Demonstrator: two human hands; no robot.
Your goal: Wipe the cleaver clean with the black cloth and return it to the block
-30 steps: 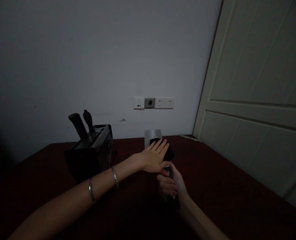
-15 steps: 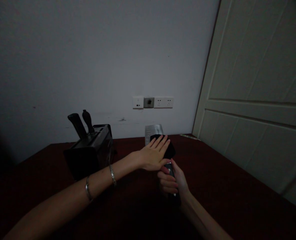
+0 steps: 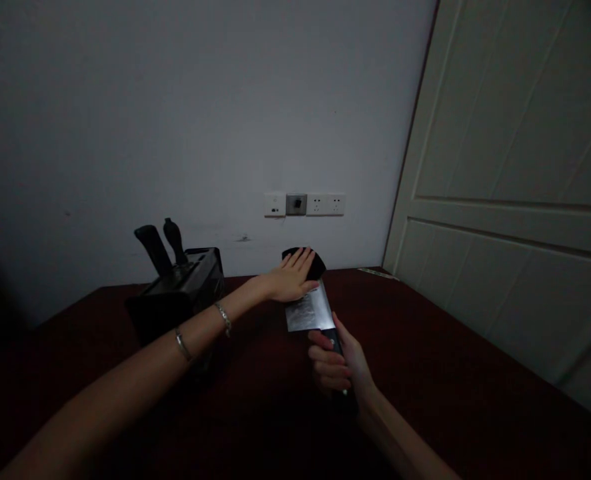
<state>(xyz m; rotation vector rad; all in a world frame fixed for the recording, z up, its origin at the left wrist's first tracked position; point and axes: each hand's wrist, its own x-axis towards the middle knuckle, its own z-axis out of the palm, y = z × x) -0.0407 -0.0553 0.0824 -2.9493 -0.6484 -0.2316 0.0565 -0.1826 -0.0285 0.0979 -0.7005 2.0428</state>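
A cleaver (image 3: 311, 313) with a broad silvery blade is held up over the dark red table, blade pointing away from me. My right hand (image 3: 332, 367) wraps round its black riveted handle. Across the far part of the blade lies my left hand (image 3: 292, 277), its fingers stretched flat and slightly apart. Under those fingers is a dark, thin piece that looks like a cloth (image 3: 316, 268), pressed against the blade's far end. The left palm hides part of the blade. Two silvery bracelets circle my left forearm.
On the left of the table (image 3: 405, 347) stands a black knife block (image 3: 175, 300) with two black handles sticking up. Sockets and a switch (image 3: 304, 205) are set in the pale wall behind. A pale panelled door (image 3: 515, 267) bounds the right side.
My left hand has slid with the dark cloth away from me and left, toward the blade's far end. More of the blade near the handle shows now. My right hand keeps its grip.
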